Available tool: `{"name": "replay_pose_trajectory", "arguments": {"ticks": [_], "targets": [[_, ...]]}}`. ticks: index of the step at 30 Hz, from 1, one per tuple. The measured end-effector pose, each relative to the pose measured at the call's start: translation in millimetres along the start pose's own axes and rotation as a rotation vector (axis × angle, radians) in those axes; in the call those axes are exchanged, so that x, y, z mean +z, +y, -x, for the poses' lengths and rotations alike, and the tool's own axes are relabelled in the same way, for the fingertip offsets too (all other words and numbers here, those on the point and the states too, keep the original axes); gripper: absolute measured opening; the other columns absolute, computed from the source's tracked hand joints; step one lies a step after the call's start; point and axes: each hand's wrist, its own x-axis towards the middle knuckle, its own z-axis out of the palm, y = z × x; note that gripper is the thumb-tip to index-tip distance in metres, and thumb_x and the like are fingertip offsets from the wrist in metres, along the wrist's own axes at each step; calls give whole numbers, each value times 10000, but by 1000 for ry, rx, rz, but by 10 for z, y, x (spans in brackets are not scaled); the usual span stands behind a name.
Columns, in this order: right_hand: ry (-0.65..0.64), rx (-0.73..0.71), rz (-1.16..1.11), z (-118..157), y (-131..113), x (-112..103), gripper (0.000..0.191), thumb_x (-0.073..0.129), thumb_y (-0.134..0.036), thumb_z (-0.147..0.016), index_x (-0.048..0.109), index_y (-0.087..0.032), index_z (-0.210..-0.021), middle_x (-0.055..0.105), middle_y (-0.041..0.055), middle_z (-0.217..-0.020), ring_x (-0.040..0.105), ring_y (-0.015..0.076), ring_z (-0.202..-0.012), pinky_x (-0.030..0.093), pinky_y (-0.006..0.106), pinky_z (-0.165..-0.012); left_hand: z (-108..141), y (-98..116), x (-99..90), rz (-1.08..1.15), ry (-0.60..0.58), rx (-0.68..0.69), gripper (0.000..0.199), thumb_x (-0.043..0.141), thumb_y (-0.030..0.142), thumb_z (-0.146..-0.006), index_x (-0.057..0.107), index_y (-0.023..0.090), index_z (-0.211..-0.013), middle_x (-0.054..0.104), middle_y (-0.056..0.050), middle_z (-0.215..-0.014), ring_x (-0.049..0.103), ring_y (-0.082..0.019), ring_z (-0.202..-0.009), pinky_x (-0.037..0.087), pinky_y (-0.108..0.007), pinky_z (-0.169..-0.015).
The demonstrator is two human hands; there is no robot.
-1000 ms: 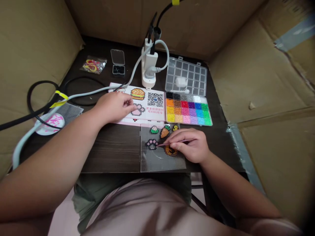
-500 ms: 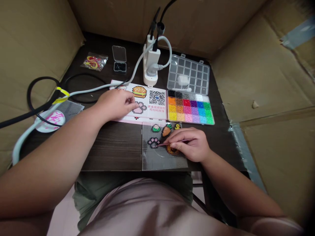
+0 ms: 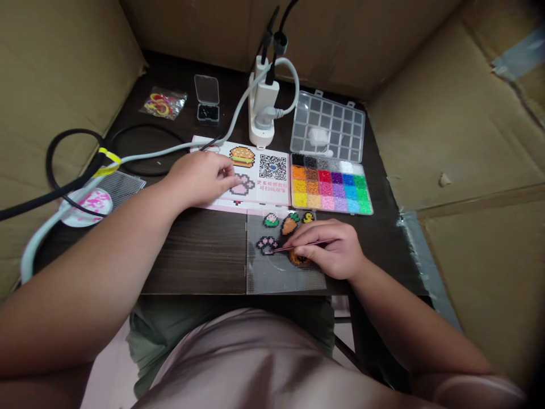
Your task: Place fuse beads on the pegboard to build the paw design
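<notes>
My right hand (image 3: 330, 250) is closed around a pair of thin pink tweezers (image 3: 304, 246). Their tip is at the lower part of a paw made of beads (image 3: 268, 243), with pink toes and a black outline, on the clear pegboard (image 3: 272, 281). A bead carrot (image 3: 290, 224), a green-and-pink bead figure (image 3: 271, 220), a yellow bead duck (image 3: 309, 217) and a round orange bead piece (image 3: 300, 259), partly behind my hand, share the board. My left hand (image 3: 204, 177) rests on the printed pattern sheet (image 3: 272, 196), loosely curled with fingertips at the printed paw (image 3: 243, 184), holding nothing.
Behind the board stands an open bead box (image 3: 331, 184) with many colours. A white power strip (image 3: 261, 136) with cables stands at the back. Further left are a small black-bead case (image 3: 208, 114), a bag of rings (image 3: 164, 104) and a white round dish (image 3: 91, 207).
The view has shifted very slightly. Both hands stay in nearly the same places, and the tweezers' tip remains at the bead paw.
</notes>
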Motion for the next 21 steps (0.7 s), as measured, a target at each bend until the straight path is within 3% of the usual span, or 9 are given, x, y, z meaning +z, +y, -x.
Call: {"name": "replay_pose_trajectory", "arguments": {"ticks": [15,18,21], "targets": [[23,42,-31,-14,-34,12,32,835,-208,-893,862,-197,-880,860,102,-853,825,200,-740,663,287,-681,5,-5,-7,-13,1,31,326,626,555,-907,771,263,-908,778,-66,-889,659,-240,-830,402,-358,-690],[106,47,-22,-5,-75,-3,32,840,-222,-894,864,-209,-878,860,97,-855,821,204,-731,665,293,-672,4,-8,-7,-18,1,35,337,614,559,-915,770,260,-911,779,-64,-894,664,-240,-833,391,-352,-677],[297,31,69,42,-61,-126,33,837,-232,-898,862,-235,-878,861,82,-863,826,214,-760,678,317,-716,4,-15,-6,3,-18,31,335,606,550,-919,761,256,-883,766,-62,-856,659,-243,-796,380,-350,-661]]}}
